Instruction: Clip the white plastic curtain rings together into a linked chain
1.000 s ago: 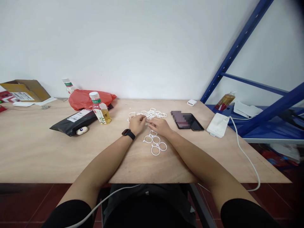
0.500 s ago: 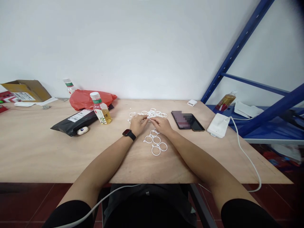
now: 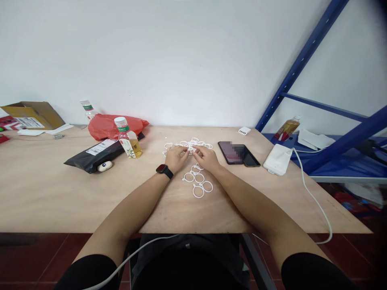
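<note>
My left hand, with a black watch on its wrist, is bent with its fingertips closed on a small white plastic ring. Opposite it, my right hand pinches the same white piece; the fingers partly hide it. Just behind both hands lies a loose pile of white rings, each with a small tab. Between my forearms, several more such rings lie flat on the wooden table.
Left stand a tea bottle, a red bag, a black parcel and a small white case. Two phones and a white power bank with a cable lie right. A blue rack rises beyond.
My right hand's fingertips have shifted slightly, leaving a little more of a gap between the two hands. The left hand and the rings on the table look unmoved.
</note>
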{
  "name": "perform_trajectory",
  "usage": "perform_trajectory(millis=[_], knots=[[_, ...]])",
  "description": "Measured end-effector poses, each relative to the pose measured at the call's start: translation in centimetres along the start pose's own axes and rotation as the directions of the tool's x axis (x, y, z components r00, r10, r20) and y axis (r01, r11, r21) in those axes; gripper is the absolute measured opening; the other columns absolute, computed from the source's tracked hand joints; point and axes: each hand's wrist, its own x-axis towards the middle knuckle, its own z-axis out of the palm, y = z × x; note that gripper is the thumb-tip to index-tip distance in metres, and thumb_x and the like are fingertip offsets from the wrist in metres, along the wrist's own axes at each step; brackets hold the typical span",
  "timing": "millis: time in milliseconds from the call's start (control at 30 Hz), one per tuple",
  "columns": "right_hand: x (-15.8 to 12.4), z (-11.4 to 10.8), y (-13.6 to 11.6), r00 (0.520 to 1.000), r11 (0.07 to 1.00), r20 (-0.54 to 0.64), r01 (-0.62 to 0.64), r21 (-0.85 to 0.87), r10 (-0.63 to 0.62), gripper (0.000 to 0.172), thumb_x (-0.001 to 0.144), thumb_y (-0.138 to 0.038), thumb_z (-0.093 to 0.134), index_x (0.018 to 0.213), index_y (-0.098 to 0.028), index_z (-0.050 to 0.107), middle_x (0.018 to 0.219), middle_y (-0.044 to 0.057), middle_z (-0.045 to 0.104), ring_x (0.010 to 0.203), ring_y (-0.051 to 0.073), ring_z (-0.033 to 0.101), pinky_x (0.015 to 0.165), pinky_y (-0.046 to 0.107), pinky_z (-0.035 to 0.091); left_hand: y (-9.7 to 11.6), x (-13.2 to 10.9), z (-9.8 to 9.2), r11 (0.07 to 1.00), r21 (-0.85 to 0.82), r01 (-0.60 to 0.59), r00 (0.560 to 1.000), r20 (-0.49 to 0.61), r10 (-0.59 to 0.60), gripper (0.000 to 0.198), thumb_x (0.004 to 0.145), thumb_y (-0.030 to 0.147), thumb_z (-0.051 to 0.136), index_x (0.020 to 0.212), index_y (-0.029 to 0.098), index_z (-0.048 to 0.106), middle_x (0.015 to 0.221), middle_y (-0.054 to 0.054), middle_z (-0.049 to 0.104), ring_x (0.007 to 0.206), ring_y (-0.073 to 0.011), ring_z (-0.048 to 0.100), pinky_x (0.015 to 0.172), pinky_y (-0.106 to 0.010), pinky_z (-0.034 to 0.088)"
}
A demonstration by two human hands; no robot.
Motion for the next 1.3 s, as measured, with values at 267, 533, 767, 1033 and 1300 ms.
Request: perform_trajectory(millis=[267,533,767,1033,1300], knots=[[0.0,0.3,0.7,0.998,0.998,0.035,0.057,-0.032,-0.056,0.022,0.095,-0.031,0.052,0.102,-0.024,0.071,0.091,0.004,0.073,0.085,0.017,0.066,0.077,0.028,0.048,0.0,0.1,0.0,0.998,0.041,-0.056,0.996,0.074,0.053,0.024,0.092,0.041,0.057,0.096,0.025,0.074,0.096,-0.005,0.074,0.095,-0.0222,0.063,0.092,-0.041,0.041],[0.1,-0.1,0.5,0.995,0.999,0.094,0.03,-0.041,-0.026,0.021,0.094,-0.03,0.051,0.1,-0.024,0.07,0.09,0.004,0.072,0.082,0.019,0.065,0.075,0.029,0.046,0.2,0.2,-0.4,0.999,0.019,-0.05,0.992,0.116,0.047,0.023,0.092,0.041,0.057,0.092,0.024,0.073,0.096,-0.005,0.073,0.096,-0.023,0.062,0.092,-0.041,0.042],[0.2,-0.7,0.0,0.99,0.996,0.129,0.068,-0.048,-0.062,0.016,0.092,-0.026,0.052,0.094,-0.023,0.068,0.088,0.004,0.071,0.08,0.018,0.063,0.072,0.028,0.044,0.3,0.2,-0.9,0.994,0.017,-0.107,0.984,0.143,0.104,0.025,0.094,0.041,0.054,0.091,0.023,0.071,0.095,-0.006,0.073,0.093,-0.0225,0.062,0.091,-0.04,0.042],[0.1,-0.3,-0.1,0.992,0.997,0.119,0.056,-0.045,-0.05,0.018,0.093,-0.025,0.05,0.097,-0.023,0.067,0.09,0.003,0.071,0.082,0.018,0.064,0.076,0.028,0.046,0.6,0.1,-0.8,0.993,0.052,-0.106,0.989,0.109,0.1,0.023,0.094,0.038,0.054,0.09,0.023,0.071,0.092,-0.005,0.073,0.094,-0.0227,0.061,0.092,-0.041,0.04],[0.0,0.5,0.3,0.996,1.0,0.093,0.004,0.017,-0.006,0.029,0.089,-0.022,0.051,0.114,-0.024,0.067,0.1,0.004,0.074,0.087,0.019,0.068,0.081,0.03,0.05,0.6,0.0,-0.3,0.998,0.033,-0.061,0.991,0.118,0.057,0.021,0.093,0.034,0.054,0.096,0.025,0.073,0.098,-0.005,0.073,0.097,-0.0227,0.063,0.092,-0.041,0.042]])
